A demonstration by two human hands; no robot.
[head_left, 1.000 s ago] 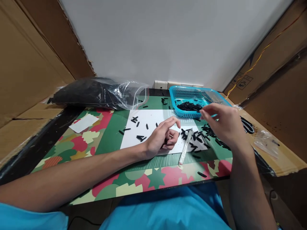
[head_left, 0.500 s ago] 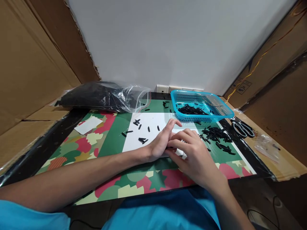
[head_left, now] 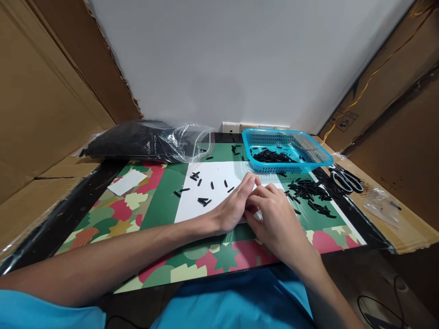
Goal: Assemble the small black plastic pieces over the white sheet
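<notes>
My left hand [head_left: 237,206] and my right hand [head_left: 278,218] meet over the right part of a white sheet [head_left: 187,208]. The left fingers are curled, thumb bent toward the right hand. My right thumb and fingers are pinched together against the left hand. Whatever lies between them is hidden by the fingers. Several small black slender pieces [head_left: 203,201] lie scattered on the sheet, left of my hands. A denser heap of the same black pieces [head_left: 310,189] rests on the green mat to the right of my right hand.
A blue plastic basket [head_left: 290,168] holding more black pieces stands at the back right. Scissors [head_left: 345,180] and a small clear bag [head_left: 380,208] lie at the right edge. A zip bag of dark contents [head_left: 137,141] lies back left, near a white paper piece [head_left: 126,183].
My left thumb has bent inward toward the right fingers, and the left hand has shifted slightly right. A black piece beside it on the sheet now shows. My hands remain together.
</notes>
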